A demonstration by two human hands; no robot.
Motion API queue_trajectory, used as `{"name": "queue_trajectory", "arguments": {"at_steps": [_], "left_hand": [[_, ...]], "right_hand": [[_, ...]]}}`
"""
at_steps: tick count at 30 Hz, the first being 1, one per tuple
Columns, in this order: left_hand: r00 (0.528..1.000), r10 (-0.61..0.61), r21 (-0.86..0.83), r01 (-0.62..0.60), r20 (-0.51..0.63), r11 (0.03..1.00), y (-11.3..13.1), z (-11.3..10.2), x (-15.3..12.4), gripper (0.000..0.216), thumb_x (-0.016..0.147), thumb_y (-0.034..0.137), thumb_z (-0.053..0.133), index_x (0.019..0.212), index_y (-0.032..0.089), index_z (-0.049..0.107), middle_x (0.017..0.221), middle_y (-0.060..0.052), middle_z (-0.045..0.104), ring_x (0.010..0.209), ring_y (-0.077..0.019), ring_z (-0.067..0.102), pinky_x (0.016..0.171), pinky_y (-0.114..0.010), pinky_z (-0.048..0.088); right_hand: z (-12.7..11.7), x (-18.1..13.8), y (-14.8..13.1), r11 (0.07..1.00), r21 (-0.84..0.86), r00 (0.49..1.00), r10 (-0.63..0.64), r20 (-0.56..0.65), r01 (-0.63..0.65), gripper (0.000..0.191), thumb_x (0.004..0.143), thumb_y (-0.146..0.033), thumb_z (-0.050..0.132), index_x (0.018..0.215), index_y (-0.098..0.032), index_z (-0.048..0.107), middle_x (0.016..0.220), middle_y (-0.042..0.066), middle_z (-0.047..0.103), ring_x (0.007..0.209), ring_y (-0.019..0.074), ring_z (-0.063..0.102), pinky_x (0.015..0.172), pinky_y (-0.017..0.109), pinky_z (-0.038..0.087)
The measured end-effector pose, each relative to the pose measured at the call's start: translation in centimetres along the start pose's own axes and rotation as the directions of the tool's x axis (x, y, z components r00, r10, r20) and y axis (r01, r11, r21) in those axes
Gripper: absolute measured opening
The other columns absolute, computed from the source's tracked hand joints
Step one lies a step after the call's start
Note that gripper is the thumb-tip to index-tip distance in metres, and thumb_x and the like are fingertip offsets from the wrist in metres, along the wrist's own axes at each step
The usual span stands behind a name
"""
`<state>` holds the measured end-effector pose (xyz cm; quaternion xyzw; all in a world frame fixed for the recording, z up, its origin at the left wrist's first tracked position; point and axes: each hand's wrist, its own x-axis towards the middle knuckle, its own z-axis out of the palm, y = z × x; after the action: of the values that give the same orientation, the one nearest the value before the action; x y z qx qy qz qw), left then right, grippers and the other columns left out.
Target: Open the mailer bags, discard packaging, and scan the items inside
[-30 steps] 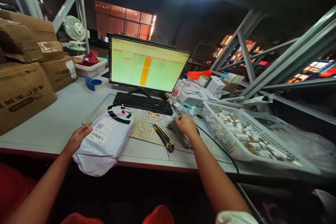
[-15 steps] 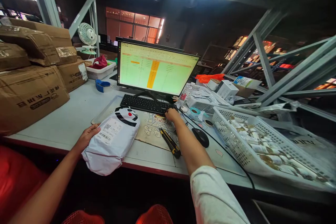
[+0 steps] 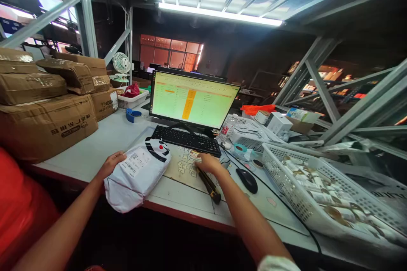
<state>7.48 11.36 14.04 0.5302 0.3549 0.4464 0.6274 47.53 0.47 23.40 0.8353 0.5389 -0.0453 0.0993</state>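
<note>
A white plastic mailing bag [image 3: 140, 182] with a shipping label and a black panda-like print lies at the desk's front edge. My left hand [image 3: 113, 163] grips its left side, thumb on top. Over the mat, my right hand [image 3: 208, 163] is just in front of the keyboard [image 3: 186, 139], its fingers pointing left and slightly apart. Beneath it lies a yellow and black utility knife [image 3: 209, 185], whose upper end the hand covers. Whether the fingers touch the knife is not clear. A black mouse [image 3: 247, 180] sits to the right.
A monitor [image 3: 193, 99] showing a spreadsheet stands behind the keyboard. Cardboard boxes [image 3: 47, 127] are stacked at left. A white basket [image 3: 286, 190] of small rolled items stands at right, with a cable [image 3: 280, 201] running beside it. A blue tape dispenser [image 3: 133, 115] sits at the back.
My right hand has drawn back from the keyboard's right end to the knife's upper end. My left hand still holds the mailing bag. The camera view has tilted up.
</note>
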Motion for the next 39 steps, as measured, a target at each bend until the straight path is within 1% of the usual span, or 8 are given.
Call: {"name": "queue_trajectory", "arguments": {"at_steps": [4, 9, 12, 17, 22, 27, 32, 39], "left_hand": [[0.878, 0.440, 0.415, -0.477, 0.186, 0.775, 6.0, 1.5, -0.9, 0.034, 0.085, 0.046, 0.067, 0.068, 0.020, 0.053, 0.121, -0.011, 0.075, 0.107, -0.0278, 0.068, 0.090, -0.037, 0.055], [0.311, 0.485, 0.330, -0.943, 0.817, 0.047, 4.6, 6.1, -3.7, 0.018, 0.090, 0.013, 0.057, 0.101, 0.020, 0.068, 0.138, -0.007, 0.071, 0.135, -0.0227, 0.061, 0.130, -0.045, 0.025], [0.155, 0.399, 0.204, -0.975, 0.904, -0.083, -1.0, 7.5, -5.9, 0.027, 0.092, 0.013, 0.058, 0.117, 0.018, 0.067, 0.138, -0.008, 0.071, 0.138, -0.0193, 0.059, 0.132, -0.036, 0.024], [0.235, 0.370, 0.248, -0.969, 0.899, 0.013, -6.8, 7.4, -8.9, 0.019, 0.090, 0.016, 0.058, 0.107, 0.018, 0.066, 0.150, -0.010, 0.061, 0.144, -0.0220, 0.053, 0.130, -0.037, 0.033], [0.389, 0.316, 0.334, -0.917, 0.865, 0.217, -7.4, 7.8, -10.3, 0.046, 0.083, 0.016, 0.061, 0.129, 0.017, 0.060, 0.161, -0.014, 0.048, 0.150, -0.0285, 0.047, 0.123, -0.047, 0.043], [0.512, 0.271, 0.383, -0.827, 0.815, 0.411, -7.1, 8.4, -10.9, 0.053, 0.081, 0.014, 0.061, 0.133, 0.020, 0.058, 0.156, -0.012, 0.055, 0.146, -0.0269, 0.051, 0.123, -0.048, 0.043], [0.550, 0.278, 0.393, -0.795, 0.788, 0.462, -6.9, 8.5, -11.0, 0.048, 0.083, 0.014, 0.061, 0.131, 0.020, 0.061, 0.153, -0.011, 0.058, 0.145, -0.0257, 0.053, 0.124, -0.047, 0.042], [0.552, 0.273, 0.384, -0.787, 0.788, 0.483, -6.5, 8.3, -11.0, 0.038, 0.089, 0.019, 0.062, 0.127, 0.019, 0.064, 0.152, -0.013, 0.059, 0.144, -0.0274, 0.054, 0.123, -0.047, 0.043]], "right_hand": [[3.2, -6.2, 0.8, 0.998, -0.042, 0.998, -0.053, -0.034, 0.052, 0.050, 0.094, -0.037, 0.060, 0.139, -0.017, 0.062, 0.130, 0.019, 0.070, 0.119, 0.0356, 0.068, 0.095, 0.043, 0.051], [5.1, -7.7, 3.6, 0.986, 0.136, 0.978, -0.071, -0.196, 0.099, 0.051, 0.096, -0.024, 0.045, 0.143, -0.010, 0.058, 0.133, 0.019, 0.068, 0.123, 0.0310, 0.065, 0.105, 0.040, 0.047], [3.1, -6.8, 4.5, 0.933, 0.332, 0.904, 0.020, -0.427, 0.137, 0.054, 0.099, -0.025, 0.034, 0.143, -0.006, 0.059, 0.132, 0.020, 0.069, 0.119, 0.0294, 0.067, 0.106, 0.041, 0.048], [-3.4, -6.5, -0.3, 0.804, 0.436, 0.890, -0.239, -0.388, 0.405, 0.054, 0.101, -0.037, 0.039, 0.145, -0.015, 0.060, 0.101, 0.010, 0.076, 0.081, 0.0213, 0.071, 0.081, 0.035, 0.056], [-6.8, -6.1, -11.1, 0.809, 0.003, 0.778, -0.564, -0.276, 0.587, 0.062, 0.089, -0.028, 0.067, 0.150, -0.023, 0.057, 0.129, 0.014, 0.064, 0.105, 0.0261, 0.069, 0.092, 0.036, 0.053], [-5.8, -5.6, -17.3, 0.639, -0.366, 0.668, -0.742, -0.060, 0.677, 0.050, 0.095, -0.013, 0.052, 0.142, -0.027, 0.064, 0.125, 0.013, 0.064, 0.094, 0.0250, 0.073, 0.075, 0.032, 0.051], [-5.7, -7.4, -15.3, 0.622, -0.389, 0.690, -0.722, 0.052, 0.680, 0.045, 0.099, -0.011, 0.046, 0.139, -0.020, 0.064, 0.115, 0.014, 0.073, 0.100, 0.0272, 0.073, 0.072, 0.032, 0.049], [-6.6, -13.2, -2.9, 0.813, -0.431, 0.919, -0.368, 0.138, 0.391, 0.048, 0.094, -0.002, 0.047, 0.130, -0.024, 0.071, 0.107, 0.014, 0.076, 0.097, 0.0283, 0.075, 0.075, 0.033, 0.049]]}}
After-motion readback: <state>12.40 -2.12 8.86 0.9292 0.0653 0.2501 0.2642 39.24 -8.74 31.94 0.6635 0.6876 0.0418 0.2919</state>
